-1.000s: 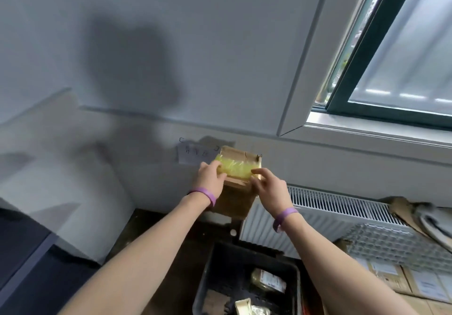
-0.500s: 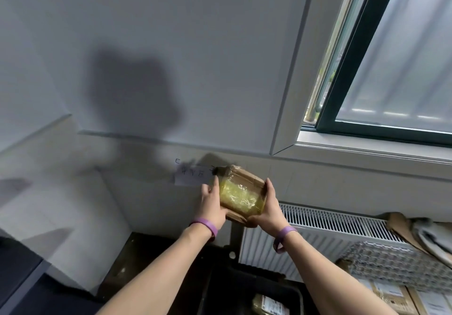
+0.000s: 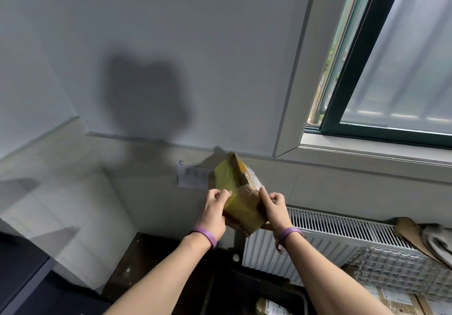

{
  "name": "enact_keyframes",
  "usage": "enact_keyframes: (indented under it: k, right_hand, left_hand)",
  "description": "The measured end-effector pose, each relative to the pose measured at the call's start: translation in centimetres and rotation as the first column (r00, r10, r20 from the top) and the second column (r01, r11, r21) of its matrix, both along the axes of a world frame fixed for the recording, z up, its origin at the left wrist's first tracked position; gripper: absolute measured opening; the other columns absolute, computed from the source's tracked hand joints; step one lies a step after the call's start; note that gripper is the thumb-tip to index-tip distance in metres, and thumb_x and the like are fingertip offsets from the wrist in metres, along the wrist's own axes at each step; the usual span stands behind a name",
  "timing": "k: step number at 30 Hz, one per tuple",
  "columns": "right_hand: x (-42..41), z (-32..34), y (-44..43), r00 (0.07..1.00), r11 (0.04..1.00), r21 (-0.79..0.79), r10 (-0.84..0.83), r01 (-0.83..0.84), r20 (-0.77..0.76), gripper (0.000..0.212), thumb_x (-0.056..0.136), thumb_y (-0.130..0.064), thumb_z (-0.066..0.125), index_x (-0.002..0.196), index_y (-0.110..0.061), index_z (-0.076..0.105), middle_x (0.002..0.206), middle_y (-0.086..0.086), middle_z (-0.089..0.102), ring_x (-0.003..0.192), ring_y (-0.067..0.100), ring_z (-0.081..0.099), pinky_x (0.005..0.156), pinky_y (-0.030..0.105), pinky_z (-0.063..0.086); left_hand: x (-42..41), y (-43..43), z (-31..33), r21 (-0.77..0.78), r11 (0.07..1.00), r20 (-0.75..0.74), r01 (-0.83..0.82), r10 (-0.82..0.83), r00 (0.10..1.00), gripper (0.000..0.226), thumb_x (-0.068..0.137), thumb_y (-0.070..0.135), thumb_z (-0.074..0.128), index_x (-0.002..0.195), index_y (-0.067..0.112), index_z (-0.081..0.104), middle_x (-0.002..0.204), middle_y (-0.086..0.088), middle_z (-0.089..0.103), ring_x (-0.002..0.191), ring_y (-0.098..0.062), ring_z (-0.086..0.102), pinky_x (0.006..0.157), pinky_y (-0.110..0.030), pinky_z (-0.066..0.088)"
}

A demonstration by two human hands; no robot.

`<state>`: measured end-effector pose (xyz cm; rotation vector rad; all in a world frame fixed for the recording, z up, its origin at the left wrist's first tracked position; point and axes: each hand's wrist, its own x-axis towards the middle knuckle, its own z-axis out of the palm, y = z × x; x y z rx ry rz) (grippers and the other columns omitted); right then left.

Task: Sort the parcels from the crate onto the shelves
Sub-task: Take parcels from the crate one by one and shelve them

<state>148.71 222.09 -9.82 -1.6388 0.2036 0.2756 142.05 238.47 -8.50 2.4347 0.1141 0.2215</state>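
Note:
A brown cardboard parcel (image 3: 238, 192) wrapped in yellowish tape is held up in front of the wall, tilted with one corner pointing up. My left hand (image 3: 215, 209) grips its left side with curled fingers. My right hand (image 3: 274, 208) grips its right side. Both wrists wear purple bands. Below my arms, the dark crate (image 3: 247, 287) shows its rim, and another labelled parcel (image 3: 271, 308) lies inside at the frame's bottom edge.
A handwritten paper note (image 3: 193, 176) is stuck on the wall behind the parcel. A white radiator (image 3: 330, 234) runs under the window (image 3: 391, 70). At lower right a wire mesh shelf (image 3: 396, 268) sits above labelled boxes (image 3: 396, 300).
The parcel has been turned in my hands from flat-faced to tilted with a corner up, and my grip has shifted along its sides. The view has tipped upward, showing less of the crate.

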Motion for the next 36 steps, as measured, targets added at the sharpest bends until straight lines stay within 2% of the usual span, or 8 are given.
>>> enact_keyframes:
  k: [3,6,12,16,19,23,28,36]
  right_hand:
    - [0.5,-0.2,0.1,0.998,0.999,-0.052,-0.004,0.007,0.069,0.039,0.083,-0.045,0.070,0.092,-0.016,0.045,0.091,0.006,0.055,0.077,0.016,0.052,0.064,0.030,0.046]
    - [1.0,0.0,0.3,0.989,0.995,-0.099,0.042,-0.028,0.143,0.049,0.071,-0.046,0.080,0.091,-0.018,0.046,0.099,0.009,0.054,0.084,0.020,0.056,0.067,0.028,0.047]
    - [1.0,0.9,0.3,0.969,0.980,-0.122,0.179,-0.160,0.168,0.092,0.069,-0.034,0.085,0.141,-0.020,0.030,0.135,0.006,0.037,0.122,0.022,0.048,0.104,0.041,0.045]
    - [0.9,1.1,0.4,0.946,0.944,-0.226,0.281,-0.242,0.161,0.084,0.066,-0.036,0.086,0.136,-0.017,0.043,0.129,0.003,0.036,0.116,0.018,0.049,0.102,0.028,0.042]
    - [1.3,0.7,0.6,0.953,0.964,-0.151,0.246,-0.221,0.175,0.102,0.042,-0.044,0.090,0.131,-0.016,0.048,0.130,0.010,0.046,0.110,0.017,0.059,0.096,0.035,0.053]
    - [1.4,0.9,1.6,0.960,0.976,-0.061,0.218,-0.211,0.173,0.091,0.037,-0.030,0.092,0.115,-0.022,0.047,0.125,0.011,0.054,0.106,0.019,0.063,0.092,0.039,0.055]
    - [0.8,1.5,3.7,0.958,0.965,0.043,0.251,-0.259,0.138,0.069,0.063,0.010,0.082,0.112,-0.015,0.039,0.115,0.013,0.061,0.103,0.026,0.066,0.085,0.039,0.057]
    - [0.1,1.5,6.4,0.961,0.966,0.068,0.237,-0.248,0.144,0.052,0.075,0.008,0.073,0.109,-0.016,0.041,0.122,0.017,0.058,0.107,0.027,0.064,0.088,0.046,0.056]
  left_hand:
    - [-0.2,-0.2,0.1,-0.062,0.997,-0.036,-0.038,0.036,0.999,0.045,0.084,-0.002,0.056,0.122,0.015,0.040,0.130,-0.005,0.042,0.117,-0.026,0.050,0.096,-0.030,0.042]
    - [-0.4,-0.2,-0.2,-0.205,0.973,-0.133,-0.105,0.079,0.988,0.072,0.086,0.014,0.064,0.140,0.030,0.019,0.136,-0.002,0.043,0.117,-0.025,0.054,0.093,-0.035,0.047]
    - [-0.1,-0.2,0.0,-0.281,0.954,-0.124,-0.108,0.075,0.989,0.103,0.081,0.014,0.066,0.146,0.046,-0.008,0.153,0.000,0.026,0.131,-0.026,0.044,0.103,-0.044,0.045]
    - [0.4,0.1,-0.3,-0.328,0.936,-0.178,-0.131,0.075,0.981,0.096,0.074,0.025,0.062,0.150,0.031,0.005,0.144,-0.004,0.036,0.128,-0.025,0.046,0.105,-0.042,0.042]
    - [0.1,0.3,-0.4,-0.404,0.899,-0.179,-0.170,0.105,0.978,0.081,0.072,0.030,0.056,0.145,0.016,0.023,0.136,-0.008,0.046,0.121,-0.023,0.050,0.104,-0.039,0.043]
    - [-0.5,1.0,0.0,-0.454,0.877,-0.147,-0.159,0.102,0.984,0.046,0.092,0.011,0.052,0.134,0.011,0.032,0.126,-0.004,0.055,0.109,-0.018,0.054,0.090,-0.026,0.042]
    - [-0.5,3.1,0.6,-0.452,0.870,-0.090,-0.197,0.175,0.980,0.028,0.092,0.007,0.050,0.118,0.011,0.039,0.115,-0.004,0.060,0.099,-0.021,0.058,0.082,-0.026,0.043]
    - [-0.7,6.5,0.8,-0.438,0.873,-0.064,-0.217,0.210,0.976,0.032,0.087,0.006,0.054,0.115,0.011,0.040,0.106,-0.010,0.063,0.091,-0.024,0.059,0.075,-0.026,0.042]
